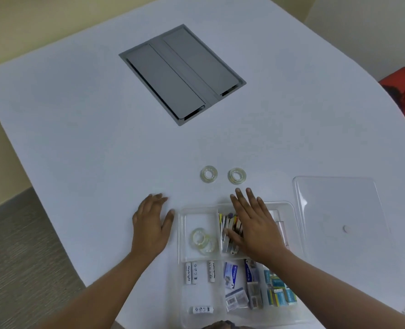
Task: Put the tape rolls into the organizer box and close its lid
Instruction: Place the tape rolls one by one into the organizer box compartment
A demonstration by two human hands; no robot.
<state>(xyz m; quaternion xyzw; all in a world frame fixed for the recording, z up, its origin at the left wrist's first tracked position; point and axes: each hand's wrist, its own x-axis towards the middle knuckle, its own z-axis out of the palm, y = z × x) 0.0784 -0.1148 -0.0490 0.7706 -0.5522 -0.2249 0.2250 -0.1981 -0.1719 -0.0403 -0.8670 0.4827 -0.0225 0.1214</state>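
Loading half done: two rolls (209, 174) wait on worktop (90, 115); both hands (152, 227) flat, empty; right (256, 224) should reach next.

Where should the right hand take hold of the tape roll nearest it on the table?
Pinch the right tape roll across its outer rim from above; it lies flat, clear of the other roll, just beyond the right hand.

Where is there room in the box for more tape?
The top-left compartment has bare floor above the two tape rolls lying in it. The battery section has gaps too. The clips beside the rolls and the packets at the bottom right are packed tight. Two rolls wait on the table.
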